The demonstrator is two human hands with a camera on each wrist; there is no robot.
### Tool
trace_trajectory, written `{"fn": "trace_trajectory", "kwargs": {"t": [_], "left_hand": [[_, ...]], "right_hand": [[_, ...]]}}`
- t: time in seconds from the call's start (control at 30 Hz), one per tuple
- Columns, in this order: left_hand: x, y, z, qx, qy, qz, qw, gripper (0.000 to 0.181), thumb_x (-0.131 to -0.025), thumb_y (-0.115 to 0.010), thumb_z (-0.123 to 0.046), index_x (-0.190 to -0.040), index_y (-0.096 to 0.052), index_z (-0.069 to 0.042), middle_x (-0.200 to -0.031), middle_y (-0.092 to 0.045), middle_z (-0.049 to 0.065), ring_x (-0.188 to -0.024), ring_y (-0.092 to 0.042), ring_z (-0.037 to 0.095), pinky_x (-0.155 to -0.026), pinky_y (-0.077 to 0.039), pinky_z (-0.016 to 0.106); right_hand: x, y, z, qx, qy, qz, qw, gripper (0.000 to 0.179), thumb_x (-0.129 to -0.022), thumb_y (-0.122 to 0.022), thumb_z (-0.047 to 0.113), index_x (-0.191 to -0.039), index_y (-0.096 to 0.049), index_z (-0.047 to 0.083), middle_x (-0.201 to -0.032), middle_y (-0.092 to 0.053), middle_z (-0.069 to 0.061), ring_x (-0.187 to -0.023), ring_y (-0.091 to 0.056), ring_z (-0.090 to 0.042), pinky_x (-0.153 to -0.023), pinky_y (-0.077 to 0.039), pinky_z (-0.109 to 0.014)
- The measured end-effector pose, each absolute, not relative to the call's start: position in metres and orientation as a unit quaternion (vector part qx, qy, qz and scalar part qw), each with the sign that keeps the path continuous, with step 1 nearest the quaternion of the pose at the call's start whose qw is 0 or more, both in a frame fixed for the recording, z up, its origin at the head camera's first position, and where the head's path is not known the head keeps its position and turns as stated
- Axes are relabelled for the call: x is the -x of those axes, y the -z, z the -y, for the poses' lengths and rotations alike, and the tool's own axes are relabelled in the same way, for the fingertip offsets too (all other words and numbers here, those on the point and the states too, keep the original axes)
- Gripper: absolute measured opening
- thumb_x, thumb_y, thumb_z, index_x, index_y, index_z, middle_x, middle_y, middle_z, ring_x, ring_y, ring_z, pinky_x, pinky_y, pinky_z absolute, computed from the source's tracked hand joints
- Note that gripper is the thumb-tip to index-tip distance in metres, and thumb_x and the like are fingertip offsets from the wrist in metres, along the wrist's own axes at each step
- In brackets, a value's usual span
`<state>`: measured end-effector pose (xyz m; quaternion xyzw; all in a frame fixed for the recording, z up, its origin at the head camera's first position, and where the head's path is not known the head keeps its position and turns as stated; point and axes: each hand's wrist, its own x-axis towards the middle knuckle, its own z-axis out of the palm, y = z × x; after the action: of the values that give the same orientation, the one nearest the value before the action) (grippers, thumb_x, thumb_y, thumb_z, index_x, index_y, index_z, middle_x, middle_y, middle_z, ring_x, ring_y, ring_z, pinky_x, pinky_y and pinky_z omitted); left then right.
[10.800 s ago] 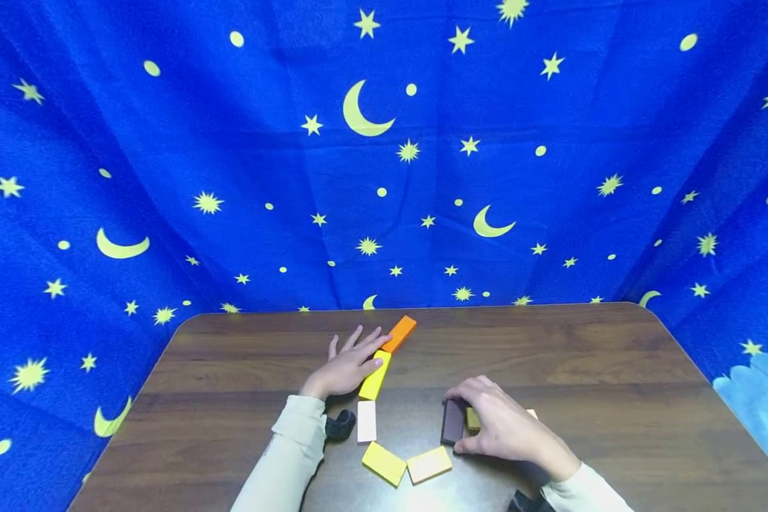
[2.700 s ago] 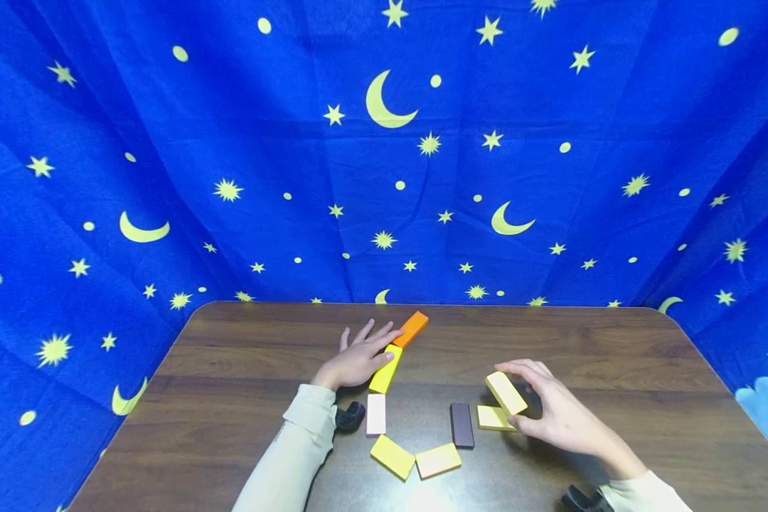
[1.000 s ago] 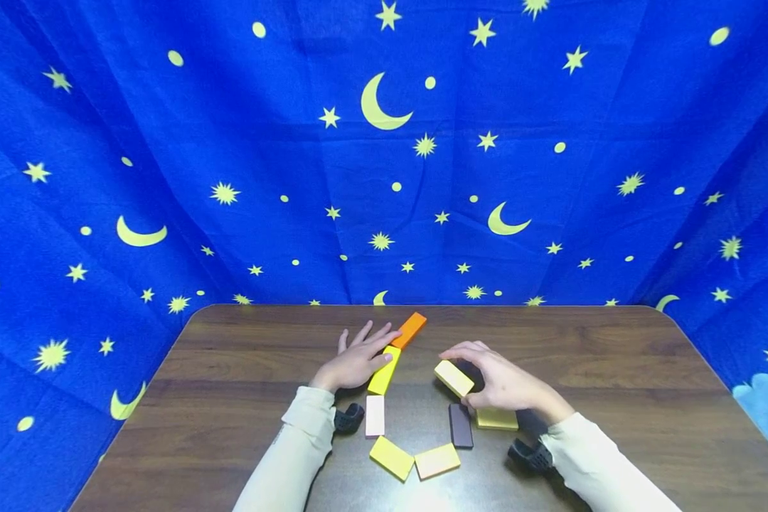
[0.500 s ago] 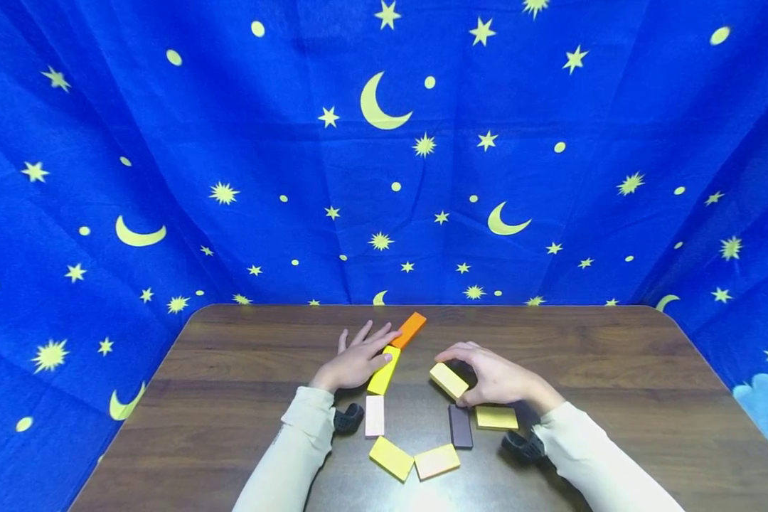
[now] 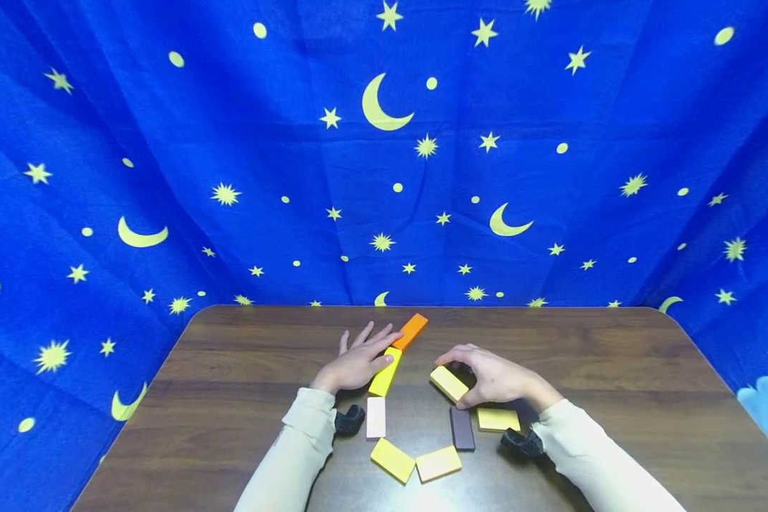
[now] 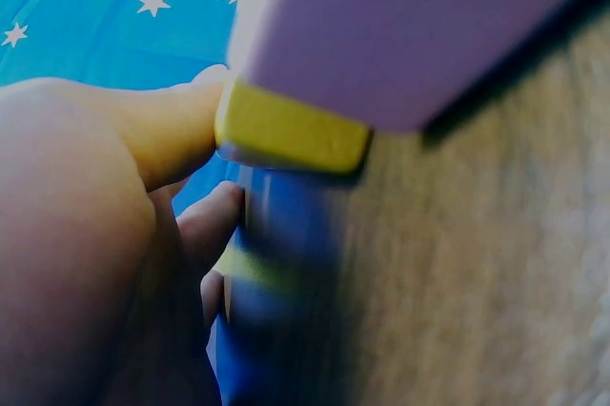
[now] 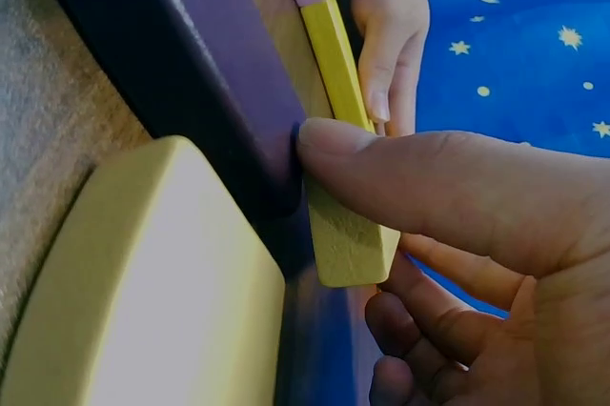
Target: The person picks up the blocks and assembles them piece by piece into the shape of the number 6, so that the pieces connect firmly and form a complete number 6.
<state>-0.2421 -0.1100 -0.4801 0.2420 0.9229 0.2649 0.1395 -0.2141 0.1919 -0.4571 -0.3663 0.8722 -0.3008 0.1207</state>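
Note:
My right hand (image 5: 499, 377) pinches a pale yellow block (image 5: 449, 384) between thumb and fingers, at the far end of a dark purple block (image 5: 462, 430). In the right wrist view, the thumb lies across the held block (image 7: 351, 244) beside the dark one. My left hand (image 5: 352, 366) lies with fingers spread, touching an orange block (image 5: 414, 330) and a bright yellow block (image 5: 384, 377). A pink block (image 5: 375, 418), a yellow block (image 5: 393, 461) and a pale block (image 5: 438, 464) continue the curved row round to the dark block.
Outside the row, a loose yellow block (image 5: 498, 419) lies right of the dark block, near the right wrist's black strap device (image 5: 522, 444). The wooden table (image 5: 614, 398) ends at a blue star-patterned cloth (image 5: 550, 178) behind and at the sides.
The right hand, earlier at the dark block, has picked up the pale yellow block from the right and carried it left to the dark block's far end. The left hand stays put.

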Motion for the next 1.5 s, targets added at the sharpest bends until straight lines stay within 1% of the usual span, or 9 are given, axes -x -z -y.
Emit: {"fn": "trace_trajectory", "kwargs": {"t": [0.2, 0.4, 0.6, 0.8, 1.03, 1.23, 1.37, 1.5], "left_hand": [[0.242, 0.482, 0.11, -0.245, -0.268, -0.922, 0.138, 0.051, -0.108, -0.042, -0.038, -0.158, -0.034, -0.032, -0.166, -0.021, -0.002, -0.154, -0.002, 0.031, -0.115, 0.012, 0.065], [0.241, 0.481, 0.111, -0.25, -0.272, -0.919, 0.138, 0.051, -0.108, -0.042, -0.038, -0.158, -0.034, -0.03, -0.167, -0.021, -0.001, -0.154, -0.001, 0.032, -0.115, 0.013, 0.065], [0.241, 0.481, 0.112, -0.255, -0.265, -0.92, 0.133, 0.051, -0.108, -0.042, -0.036, -0.158, -0.036, -0.027, -0.166, -0.023, 0.001, -0.154, -0.003, 0.034, -0.114, 0.011, 0.067], [0.24, 0.48, 0.111, -0.253, -0.272, -0.919, 0.134, 0.051, -0.108, -0.042, -0.037, -0.157, -0.037, -0.026, -0.166, -0.024, 0.002, -0.154, -0.004, 0.035, -0.114, 0.01, 0.068], [0.241, 0.48, 0.11, -0.25, -0.266, -0.921, 0.136, 0.051, -0.108, -0.041, -0.038, -0.158, -0.035, -0.028, -0.166, -0.022, 0.001, -0.154, -0.003, 0.034, -0.114, 0.011, 0.067], [0.241, 0.481, 0.11, -0.248, -0.265, -0.922, 0.134, 0.051, -0.108, -0.042, -0.038, -0.158, -0.035, -0.029, -0.166, -0.022, -0.001, -0.154, -0.003, 0.034, -0.114, 0.011, 0.067], [0.241, 0.48, 0.111, -0.249, -0.267, -0.921, 0.133, 0.051, -0.108, -0.042, -0.037, -0.158, -0.036, -0.028, -0.166, -0.023, 0.0, -0.154, -0.004, 0.035, -0.114, 0.01, 0.067], [0.241, 0.48, 0.112, -0.25, -0.265, -0.921, 0.134, 0.051, -0.108, -0.042, -0.037, -0.158, -0.035, -0.03, -0.166, -0.023, 0.0, -0.154, -0.004, 0.034, -0.115, 0.01, 0.067]], "right_hand": [[0.214, 0.457, -0.193, 0.363, 0.303, -0.872, 0.128, 0.068, -0.072, -0.088, 0.024, -0.132, -0.061, 0.009, -0.121, -0.062, 0.002, -0.111, -0.055, -0.023, -0.092, -0.047, -0.039], [0.215, 0.458, -0.193, 0.368, 0.307, -0.868, 0.129, 0.067, -0.072, -0.088, 0.025, -0.131, -0.061, 0.008, -0.116, -0.062, 0.001, -0.107, -0.055, -0.022, -0.091, -0.048, -0.038], [0.216, 0.461, -0.195, 0.374, 0.314, -0.864, 0.118, 0.056, -0.081, -0.081, 0.029, -0.129, -0.063, 0.006, -0.114, -0.064, 0.0, -0.105, -0.057, -0.02, -0.091, -0.048, -0.037], [0.217, 0.463, -0.195, 0.374, 0.31, -0.866, 0.12, 0.048, -0.086, -0.077, 0.024, -0.129, -0.064, 0.009, -0.119, -0.064, 0.001, -0.107, -0.057, -0.018, -0.093, -0.048, -0.037], [0.216, 0.465, -0.197, 0.38, 0.307, -0.865, 0.116, 0.046, -0.086, -0.077, 0.019, -0.128, -0.064, 0.008, -0.114, -0.064, 0.001, -0.104, -0.057, -0.017, -0.088, -0.049, -0.035], [0.215, 0.465, -0.197, 0.374, 0.305, -0.868, 0.12, 0.045, -0.086, -0.077, 0.018, -0.128, -0.065, 0.009, -0.114, -0.064, 0.003, -0.104, -0.057, -0.015, -0.09, -0.049, -0.034], [0.214, 0.464, -0.199, 0.373, 0.313, -0.867, 0.107, 0.047, -0.084, -0.079, 0.021, -0.127, -0.065, 0.008, -0.113, -0.065, 0.001, -0.103, -0.057, -0.017, -0.089, -0.049, -0.034], [0.206, 0.463, -0.205, 0.36, 0.316, -0.875, 0.073, 0.045, -0.085, -0.079, 0.025, -0.125, -0.065, 0.009, -0.112, -0.066, 0.001, -0.102, -0.058, -0.017, -0.088, -0.049, -0.035]]}}
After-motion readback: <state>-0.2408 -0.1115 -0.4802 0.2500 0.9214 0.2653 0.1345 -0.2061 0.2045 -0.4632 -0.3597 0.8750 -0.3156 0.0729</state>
